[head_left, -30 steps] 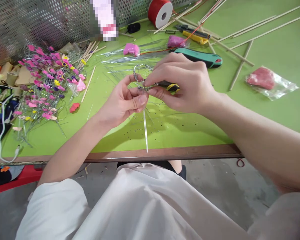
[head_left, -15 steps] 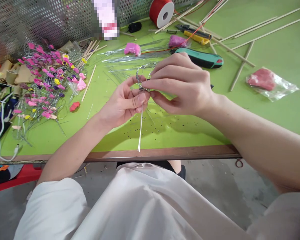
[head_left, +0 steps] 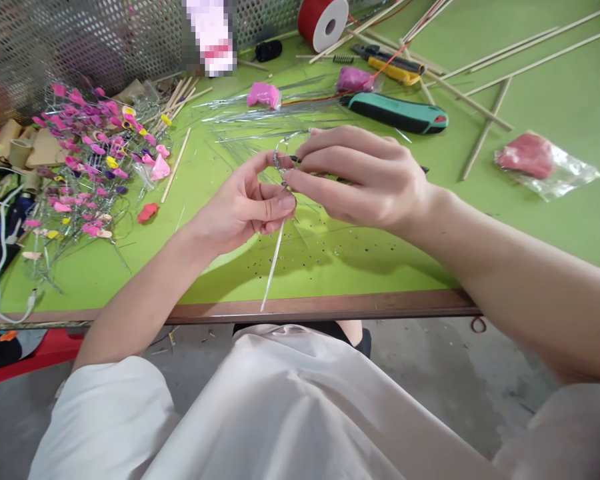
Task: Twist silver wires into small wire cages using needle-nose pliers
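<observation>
My left hand (head_left: pixel 257 203) pinches a small ring of twisted silver wire (head_left: pixel 276 159) between thumb and fingers. Straight pale wire ends (head_left: pixel 273 267) hang from the pinch toward the table's front edge. Closed fingers of my right hand (head_left: pixel 360 173) meet the ring from the right side. Inside that hand lies a slim black tool (head_left: pixel 295 159); its tip shows by the ring and its other end past the knuckles, the rest hidden, so its kind cannot be told.
Pink, purple and yellow pieces on wires (head_left: pixel 95 153) are heaped at left. Behind my hands lie loose silver wires (head_left: pixel 240 113), a green-black utility knife (head_left: pixel 397 112), yellow-handled pliers (head_left: pixel 395 69) and a red spool (head_left: pixel 323 25). Wooden sticks (head_left: pixel 485 133) and bagged pink clay (head_left: pixel 527 157) sit right.
My right hand has lowered slightly and its fingers have shifted around the ring. The hanging wire ends have swung left, and the ring has tilted a little.
</observation>
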Available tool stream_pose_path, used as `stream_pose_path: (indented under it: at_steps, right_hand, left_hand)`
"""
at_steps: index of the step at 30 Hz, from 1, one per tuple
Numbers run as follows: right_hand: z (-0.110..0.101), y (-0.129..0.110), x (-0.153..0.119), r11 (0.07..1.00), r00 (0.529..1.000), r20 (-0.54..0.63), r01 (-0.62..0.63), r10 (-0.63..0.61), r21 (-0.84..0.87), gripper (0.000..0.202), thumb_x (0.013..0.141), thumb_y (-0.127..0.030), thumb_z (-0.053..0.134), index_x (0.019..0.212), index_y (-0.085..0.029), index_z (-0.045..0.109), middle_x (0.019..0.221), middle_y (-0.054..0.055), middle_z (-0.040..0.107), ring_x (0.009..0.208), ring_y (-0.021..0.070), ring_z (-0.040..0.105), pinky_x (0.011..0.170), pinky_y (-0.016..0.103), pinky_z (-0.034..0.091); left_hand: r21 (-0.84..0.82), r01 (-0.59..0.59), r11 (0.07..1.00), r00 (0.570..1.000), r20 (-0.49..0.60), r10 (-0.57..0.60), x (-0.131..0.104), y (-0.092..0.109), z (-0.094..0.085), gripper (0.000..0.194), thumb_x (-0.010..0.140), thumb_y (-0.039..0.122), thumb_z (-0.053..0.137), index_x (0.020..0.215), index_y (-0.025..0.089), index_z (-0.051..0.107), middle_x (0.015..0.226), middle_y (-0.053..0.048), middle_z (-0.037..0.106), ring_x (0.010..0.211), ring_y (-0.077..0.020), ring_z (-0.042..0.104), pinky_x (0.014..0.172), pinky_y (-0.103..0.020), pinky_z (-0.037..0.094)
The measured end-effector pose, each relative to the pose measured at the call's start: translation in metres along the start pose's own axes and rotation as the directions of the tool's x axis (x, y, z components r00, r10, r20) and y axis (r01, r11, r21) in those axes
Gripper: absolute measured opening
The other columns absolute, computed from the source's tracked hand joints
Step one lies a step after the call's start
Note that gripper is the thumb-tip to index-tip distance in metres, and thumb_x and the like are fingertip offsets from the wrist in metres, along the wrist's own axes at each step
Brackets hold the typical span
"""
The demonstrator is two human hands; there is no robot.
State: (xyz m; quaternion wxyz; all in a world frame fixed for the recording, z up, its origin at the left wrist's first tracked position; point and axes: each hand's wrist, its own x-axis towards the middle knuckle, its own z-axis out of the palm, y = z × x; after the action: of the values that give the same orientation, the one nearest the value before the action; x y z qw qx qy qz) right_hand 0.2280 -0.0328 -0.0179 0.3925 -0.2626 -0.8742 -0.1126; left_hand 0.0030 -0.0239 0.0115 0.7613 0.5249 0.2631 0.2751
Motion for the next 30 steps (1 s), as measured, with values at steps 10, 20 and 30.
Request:
stream_pose_path:
  at_steps: [10, 20, 30]
  right_hand:
    - [0.009, 0.002, 0.002, 0.999, 0.998, -0.061, 0.036, -0.035, 0.012, 0.033, 0.114, -0.018, 0.041, 0.108, -0.022, 0.074, 0.101, 0.004, 0.074, 0.113, 0.0196, 0.075, 0.109, 0.044, 0.063]
    - [0.014, 0.001, 0.003, 0.997, 0.989, -0.125, 0.075, -0.079, -0.031, 0.030, 0.113, -0.018, 0.045, 0.104, -0.023, 0.072, 0.096, 0.001, 0.075, 0.109, 0.0184, 0.076, 0.117, 0.051, 0.060]
    - [0.014, 0.000, 0.000, 0.991, 0.987, -0.157, 0.034, -0.013, 0.129, 0.027, 0.111, -0.020, 0.052, 0.097, -0.025, 0.073, 0.102, -0.001, 0.076, 0.115, 0.0189, 0.076, 0.120, 0.051, 0.057]
  left_hand:
    - [-0.035, 0.028, 0.999, 0.998, 0.063, -0.026, -0.001, -0.001, 0.000, 0.056, 0.079, 0.028, 0.094, 0.111, 0.029, 0.048, 0.058, 0.013, 0.059, 0.048, -0.0059, 0.056, 0.043, -0.018, 0.031]
    - [-0.037, 0.032, 0.999, 0.998, 0.061, -0.030, -0.005, 0.004, 0.010, 0.056, 0.080, 0.026, 0.095, 0.106, 0.028, 0.045, 0.059, 0.015, 0.064, 0.045, -0.0029, 0.053, 0.044, -0.015, 0.037]
    - [0.126, 0.030, 0.992, 0.996, -0.087, -0.019, -0.008, 0.001, 0.010, 0.044, 0.086, 0.020, 0.083, 0.115, 0.027, 0.051, 0.062, 0.017, 0.057, 0.046, -0.0026, 0.060, 0.050, -0.012, 0.039]
